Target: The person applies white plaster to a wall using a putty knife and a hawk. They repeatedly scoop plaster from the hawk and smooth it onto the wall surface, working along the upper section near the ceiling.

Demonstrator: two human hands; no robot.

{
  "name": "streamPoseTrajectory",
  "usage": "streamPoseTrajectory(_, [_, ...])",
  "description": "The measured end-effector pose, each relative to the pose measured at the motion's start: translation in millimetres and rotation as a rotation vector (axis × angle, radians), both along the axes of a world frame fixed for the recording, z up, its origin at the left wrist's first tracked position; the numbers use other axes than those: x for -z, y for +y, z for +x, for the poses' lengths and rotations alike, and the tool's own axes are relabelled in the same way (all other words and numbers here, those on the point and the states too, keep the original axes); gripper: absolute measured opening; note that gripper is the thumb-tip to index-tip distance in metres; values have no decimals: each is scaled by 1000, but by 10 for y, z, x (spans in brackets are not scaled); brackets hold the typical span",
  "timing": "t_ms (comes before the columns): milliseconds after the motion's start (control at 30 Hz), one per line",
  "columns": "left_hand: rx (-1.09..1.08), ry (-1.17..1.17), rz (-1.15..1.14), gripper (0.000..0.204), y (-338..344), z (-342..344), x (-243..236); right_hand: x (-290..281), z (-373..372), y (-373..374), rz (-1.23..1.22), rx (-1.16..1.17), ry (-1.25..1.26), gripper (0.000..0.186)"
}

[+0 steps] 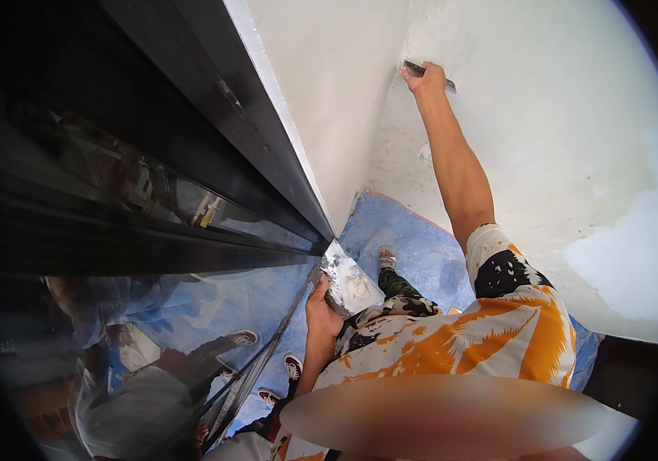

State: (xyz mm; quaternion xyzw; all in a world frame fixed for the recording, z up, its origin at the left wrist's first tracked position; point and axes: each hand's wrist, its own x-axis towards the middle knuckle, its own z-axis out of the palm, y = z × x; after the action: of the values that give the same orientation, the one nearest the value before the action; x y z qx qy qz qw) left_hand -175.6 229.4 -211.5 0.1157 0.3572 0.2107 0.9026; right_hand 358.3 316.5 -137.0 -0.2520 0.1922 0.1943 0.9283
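Orange, white, black patterned shirt (498,330)

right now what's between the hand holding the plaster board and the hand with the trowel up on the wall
In the head view, between the left hand with the plaster board and the right hand with the trowel lie white wall and blue floor sheet.

Free room lies over the broad white wall (559,154), where the right hand (426,78) presses a flat blade (430,75) to the surface. The inside corner, just left of that hand, closes the way leftward. The dark frame (214,100) and glass pane (152,323) bound the left hand (321,311) and its plaster-laden board (350,280). Below, blue floor sheeting (413,246) appears open, perhaps narrow.
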Motion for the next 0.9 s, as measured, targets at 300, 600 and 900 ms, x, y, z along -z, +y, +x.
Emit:
streamPoseTrajectory(300, [92, -23, -56, 37, 88, -48, 225, -2608, -54, -58, 62, 42, -471, 43])
streamPoseTrajectory(600, [-393, -280, -107, 37, -358, 305, 149, -608, -2476, -1606, -292, -621, -1036, 49])
streamPoseTrajectory(900, [-500, -165, -72, 34, -400, 283, -217, 695, -2767, -2111, -1099, -1542, -2070, 48])
